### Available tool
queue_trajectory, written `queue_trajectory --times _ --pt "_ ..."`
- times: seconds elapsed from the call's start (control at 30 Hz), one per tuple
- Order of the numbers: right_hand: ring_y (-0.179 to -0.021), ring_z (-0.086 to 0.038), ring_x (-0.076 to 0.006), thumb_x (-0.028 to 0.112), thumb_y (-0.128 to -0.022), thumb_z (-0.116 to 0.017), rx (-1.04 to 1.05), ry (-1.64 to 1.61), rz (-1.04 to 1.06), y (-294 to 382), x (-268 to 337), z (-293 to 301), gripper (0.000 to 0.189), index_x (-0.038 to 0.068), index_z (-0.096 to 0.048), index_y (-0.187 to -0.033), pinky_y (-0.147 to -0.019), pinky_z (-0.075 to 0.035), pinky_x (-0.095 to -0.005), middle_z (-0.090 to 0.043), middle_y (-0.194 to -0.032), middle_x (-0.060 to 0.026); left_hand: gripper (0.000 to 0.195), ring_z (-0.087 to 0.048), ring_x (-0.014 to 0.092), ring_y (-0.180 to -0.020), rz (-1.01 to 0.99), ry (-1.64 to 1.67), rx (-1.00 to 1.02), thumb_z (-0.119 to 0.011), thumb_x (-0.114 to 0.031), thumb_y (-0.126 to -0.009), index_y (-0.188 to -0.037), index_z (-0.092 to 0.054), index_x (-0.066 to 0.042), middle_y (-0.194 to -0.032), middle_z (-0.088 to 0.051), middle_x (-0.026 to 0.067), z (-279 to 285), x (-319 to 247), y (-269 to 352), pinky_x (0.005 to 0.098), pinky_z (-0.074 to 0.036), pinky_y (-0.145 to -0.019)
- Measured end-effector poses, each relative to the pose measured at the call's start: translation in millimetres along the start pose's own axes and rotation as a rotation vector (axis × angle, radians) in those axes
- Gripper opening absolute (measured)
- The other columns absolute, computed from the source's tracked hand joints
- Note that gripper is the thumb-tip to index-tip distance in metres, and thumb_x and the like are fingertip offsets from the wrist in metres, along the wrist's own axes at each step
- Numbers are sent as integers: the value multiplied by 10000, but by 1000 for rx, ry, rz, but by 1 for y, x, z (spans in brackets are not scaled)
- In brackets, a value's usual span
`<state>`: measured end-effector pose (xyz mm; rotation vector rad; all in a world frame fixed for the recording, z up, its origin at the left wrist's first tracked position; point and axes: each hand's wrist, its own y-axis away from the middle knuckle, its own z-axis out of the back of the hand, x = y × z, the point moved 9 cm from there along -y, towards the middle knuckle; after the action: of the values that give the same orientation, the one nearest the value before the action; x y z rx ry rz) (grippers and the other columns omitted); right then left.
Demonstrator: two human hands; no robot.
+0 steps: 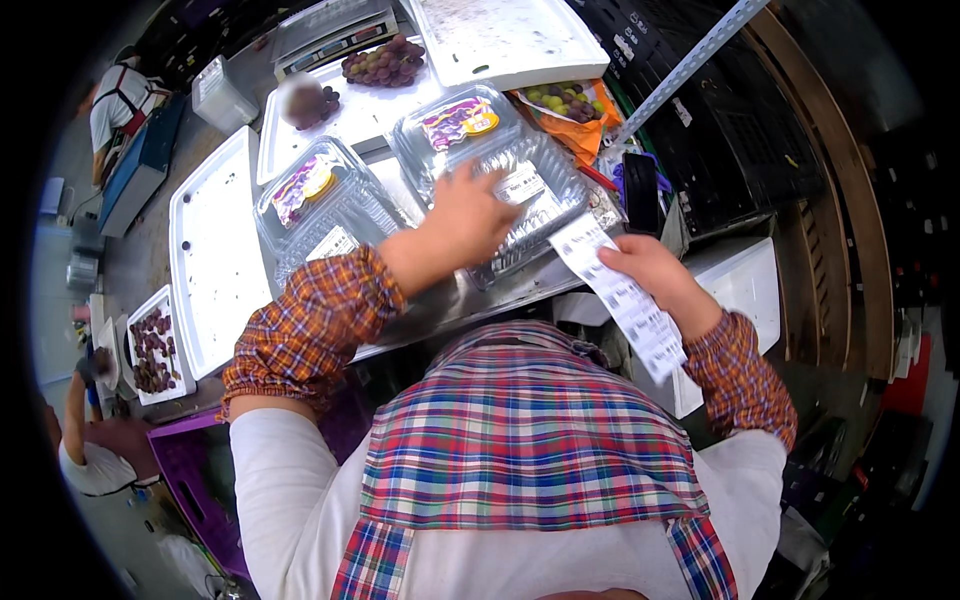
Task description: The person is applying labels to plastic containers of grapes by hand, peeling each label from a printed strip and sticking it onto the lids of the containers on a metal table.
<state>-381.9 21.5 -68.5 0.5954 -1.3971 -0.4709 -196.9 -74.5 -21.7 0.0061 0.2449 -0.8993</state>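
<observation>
My left hand (471, 217), blurred, reaches over a clear plastic clamshell container (559, 169) on the worktop, its fingertips beside a white printed label (523, 184) on that container. Between the thumb and fingers of my right hand (654, 270) hangs a strip of white printed labels (619, 300), just off the container's near right corner. The same container's other half carries a purple and yellow grape sticker (459, 124). To the left, a second clear clamshell container (360, 195) bears a similar sticker and a white label. Neither container shows fruit inside.
Dark grapes (384, 64) lie on a white foam tray (360, 105) behind the containers. A weighing scale (337, 37) stands beyond. An orange bag of grapes (596, 124) and a metal post (690, 67) are at right. Two people (124, 97) work at left.
</observation>
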Motion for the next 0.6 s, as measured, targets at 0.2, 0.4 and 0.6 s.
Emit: queue_trajectory --times 0.2,0.4,0.6 --pt "-746 -600 -56 208 -945 -596 -104 -429 113 16 -64 41 259 4 -631 -1100 -651 -463 -203 -673 -928 -4 469 -529 359 -1154 -101 461 30 -689 -389 -810 -1083 -653 -10 -1183 -607 182 25 -29 -14 461 -443 -933" --pt "-770 -608 -60 192 -945 -595 -114 -701 174 7 -103 31 241 32 -633 -1121 -685 -469 -200 -676 -951 0 1202 -330 620 -1234 163 -370 236 -753 -669 -597 -1484 -236 -44 -1417 -255 412 -21 -16 -26 709 -330 -927" --pt "-745 -608 -77 195 -962 -567 -215 -753 187 13 -120 33 230 3 -623 -1075 -627 -470 -213 -658 -891 -29 1235 -302 602 -1277 248 -178 334 -750 -670 -595 -1512 -166 -84 -1412 -246 431 -14 0 -29 701 -303 -960"
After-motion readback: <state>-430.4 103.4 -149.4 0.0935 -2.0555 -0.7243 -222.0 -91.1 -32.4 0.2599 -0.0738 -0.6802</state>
